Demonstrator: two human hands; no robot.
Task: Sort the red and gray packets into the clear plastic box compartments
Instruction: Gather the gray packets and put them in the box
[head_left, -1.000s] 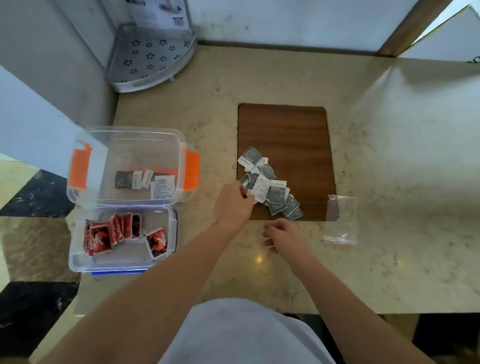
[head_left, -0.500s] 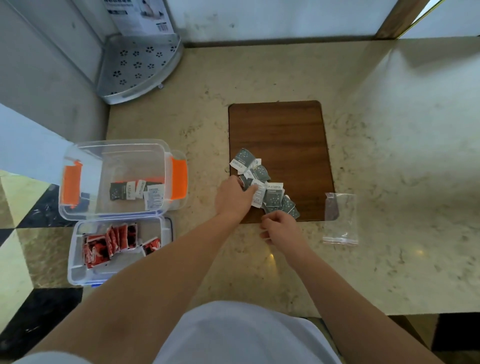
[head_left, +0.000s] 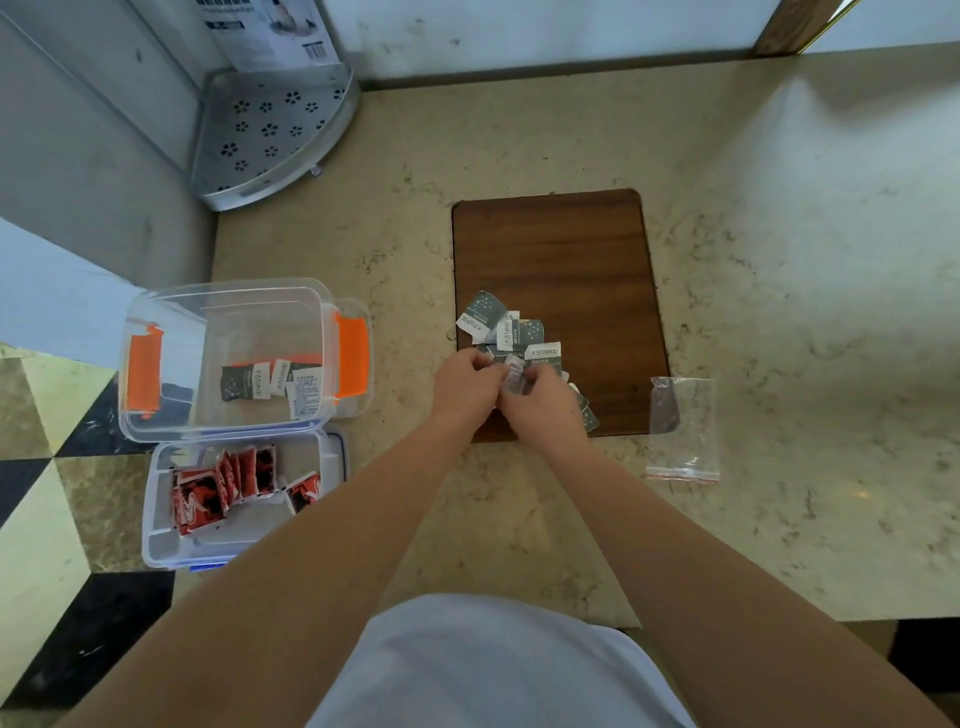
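marble counter (head_left: 779, 260) carries wooden board (head_left: 550, 249), boxes, perhaps a bag (head_left: 683, 431).

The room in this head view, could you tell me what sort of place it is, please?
Probably a home or hotel bathroom or kitchen corner: a marble-look counter set against the walls, a perforated corner shelf of the shower-caddy kind, and a checkered stone floor below.

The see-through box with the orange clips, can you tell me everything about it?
The clear plastic box is deep, with rounded corners and an orange latch on each short side. It stands open and upright at the counter's left edge, beyond the shallow tray of red packets. A few gray packets lie flat on its bottom. No hand touches it.
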